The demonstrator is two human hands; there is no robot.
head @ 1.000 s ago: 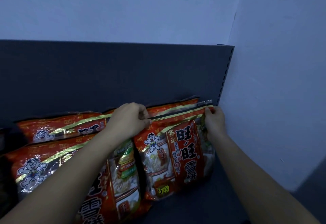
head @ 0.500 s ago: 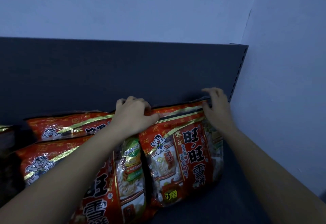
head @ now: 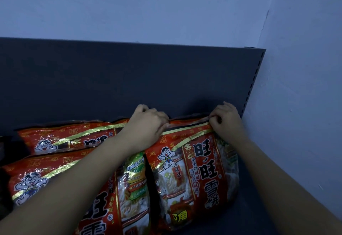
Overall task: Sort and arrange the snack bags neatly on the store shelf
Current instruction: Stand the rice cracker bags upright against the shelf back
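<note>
Several red snack bags with a cartoon boy and gold stripes stand on the dark shelf against its back panel (head: 129, 79). The rightmost front bag (head: 194, 175) stands upright near the shelf's right end. My left hand (head: 148, 125) grips its top left corner. My right hand (head: 226, 121) pinches its top right corner, fingers curled over the sealed edge. Another bag's top edge shows just behind it. To the left stand a front bag (head: 61, 183), partly hidden by my left forearm, and a bag behind it (head: 70, 136).
A pale wall (head: 296, 123) closes off the shelf's right end, next to the slotted upright (head: 253, 83). A strip of bare shelf floor (head: 246, 216) lies right of the held bag. The far left is dark.
Both hands stay at the rightmost bag's top corners. My right hand's fingers, spread over the edge before, have curled into a pinch. The view has shifted slightly; the bag looks more upright.
</note>
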